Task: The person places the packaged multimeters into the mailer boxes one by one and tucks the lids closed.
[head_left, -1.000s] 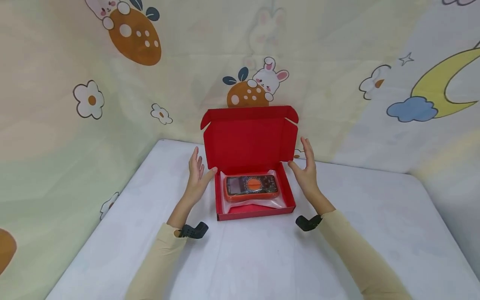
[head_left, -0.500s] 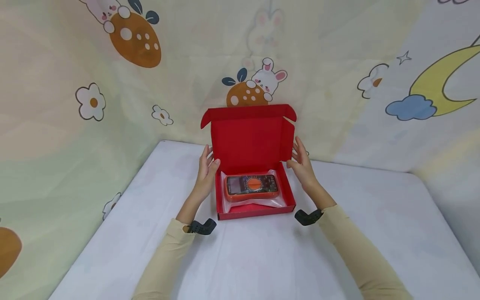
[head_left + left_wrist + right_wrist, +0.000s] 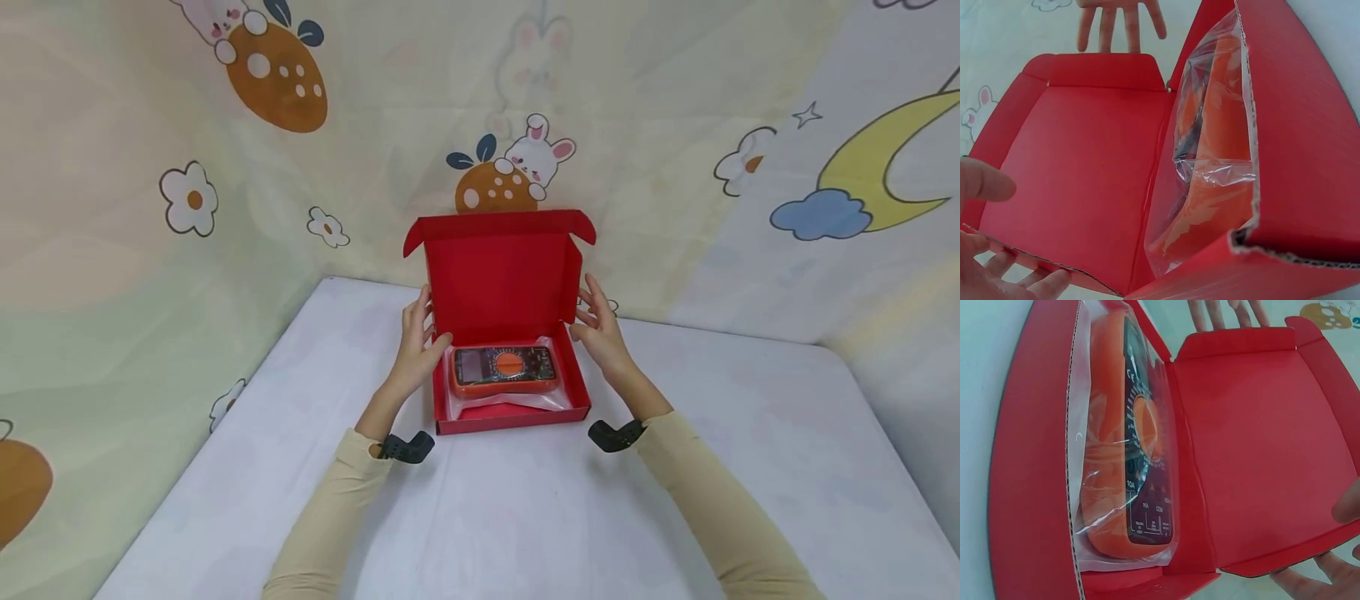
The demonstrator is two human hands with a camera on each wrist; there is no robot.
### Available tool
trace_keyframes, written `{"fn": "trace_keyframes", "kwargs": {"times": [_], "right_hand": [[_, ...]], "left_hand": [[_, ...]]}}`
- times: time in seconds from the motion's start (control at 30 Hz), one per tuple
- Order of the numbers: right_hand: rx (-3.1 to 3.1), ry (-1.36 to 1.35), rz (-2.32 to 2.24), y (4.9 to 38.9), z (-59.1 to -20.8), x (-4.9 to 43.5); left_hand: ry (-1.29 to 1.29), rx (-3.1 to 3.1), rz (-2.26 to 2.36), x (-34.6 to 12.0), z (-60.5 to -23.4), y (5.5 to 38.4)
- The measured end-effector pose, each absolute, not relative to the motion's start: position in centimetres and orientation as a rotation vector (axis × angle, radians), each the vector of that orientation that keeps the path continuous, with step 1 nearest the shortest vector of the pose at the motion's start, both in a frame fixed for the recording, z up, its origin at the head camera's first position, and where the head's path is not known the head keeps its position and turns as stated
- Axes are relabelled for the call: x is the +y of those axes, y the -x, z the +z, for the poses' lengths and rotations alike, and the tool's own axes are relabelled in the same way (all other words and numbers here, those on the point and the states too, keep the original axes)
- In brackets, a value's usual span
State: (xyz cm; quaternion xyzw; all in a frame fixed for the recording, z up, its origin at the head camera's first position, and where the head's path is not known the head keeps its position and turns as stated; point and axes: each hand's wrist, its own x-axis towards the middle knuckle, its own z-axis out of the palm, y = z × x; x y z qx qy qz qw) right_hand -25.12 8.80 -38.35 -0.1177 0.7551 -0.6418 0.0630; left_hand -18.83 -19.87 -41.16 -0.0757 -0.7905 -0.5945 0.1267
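A red cardboard box (image 3: 517, 423) stands on the table with its lid (image 3: 504, 279) raised at the back. Inside lies an orange and black multimeter (image 3: 510, 367) in a clear plastic bag (image 3: 1104, 450). My left hand (image 3: 414, 346) is at the lid's left side flap, fingers extended outside it and the thumb apart on the inner side. At the opposite side flap is my right hand (image 3: 606, 342), its fingers outside and the thumb in front. Both wrist views show the flaps bent inward along the fingers (image 3: 1047, 284). Neither hand grips the multimeter.
A white-covered table (image 3: 510, 517) spreads around the box. Behind it hangs a pale cloth (image 3: 637, 167) printed with rabbits, flowers and a moon. Each wrist carries a black camera mount (image 3: 408, 447).
My left hand has moved right to the lid's side flap, and my right hand has shifted slightly left. Both side flaps have folded inward. The multimeter has stayed in the box.
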Motion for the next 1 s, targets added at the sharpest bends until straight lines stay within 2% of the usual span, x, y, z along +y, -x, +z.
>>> {"fn": "trace_keyframes", "kwargs": {"times": [0.63, 1.0], "right_hand": [[2.239, 0.284, -1.962, 24.6, -38.7, 9.3], [2.084, 0.379, -2.128, 24.0, -40.2, 10.5]], "left_hand": [[0.209, -2.342, -1.633, -19.4, -41.7, 18.0], [0.255, -2.351, -1.588, -19.3, -42.9, 16.8]]}}
